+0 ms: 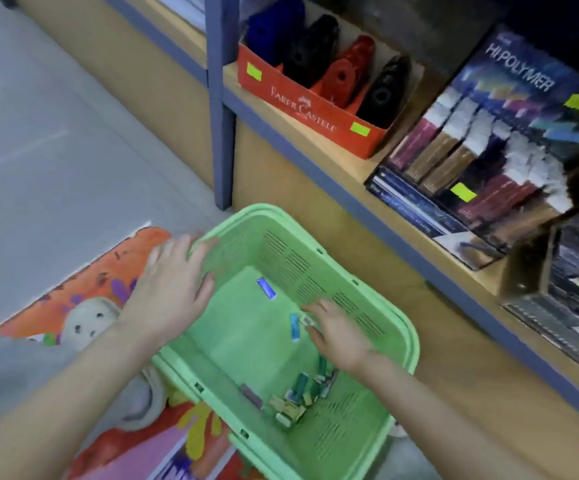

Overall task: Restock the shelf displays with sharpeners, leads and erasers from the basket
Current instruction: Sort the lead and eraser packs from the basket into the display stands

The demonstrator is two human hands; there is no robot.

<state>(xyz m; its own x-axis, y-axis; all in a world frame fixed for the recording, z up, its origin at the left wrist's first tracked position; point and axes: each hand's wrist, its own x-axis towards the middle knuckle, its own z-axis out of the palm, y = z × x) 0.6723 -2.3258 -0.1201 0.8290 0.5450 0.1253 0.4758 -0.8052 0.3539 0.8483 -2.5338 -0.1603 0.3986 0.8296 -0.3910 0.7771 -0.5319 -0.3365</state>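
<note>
Steadying basket (246,211) rim with flat, open left hand (174,285); reaching right hand (338,332) toward blue packet (295,328), grasp indeterminate (blur).

I see the basket (264,211) on the floor in front of the shelf (385,220). The left hand (174,289) lies on its far-left rim, above a mat (84,296). The right hand (340,334) is inside; one packet (294,327) sits just left of its fingertips, another (266,288) beyond them, and a pile (295,400) behind its wrist. Well beyond the fingers, the sharpener box (315,109) stands left of the lead display (489,150).
</note>
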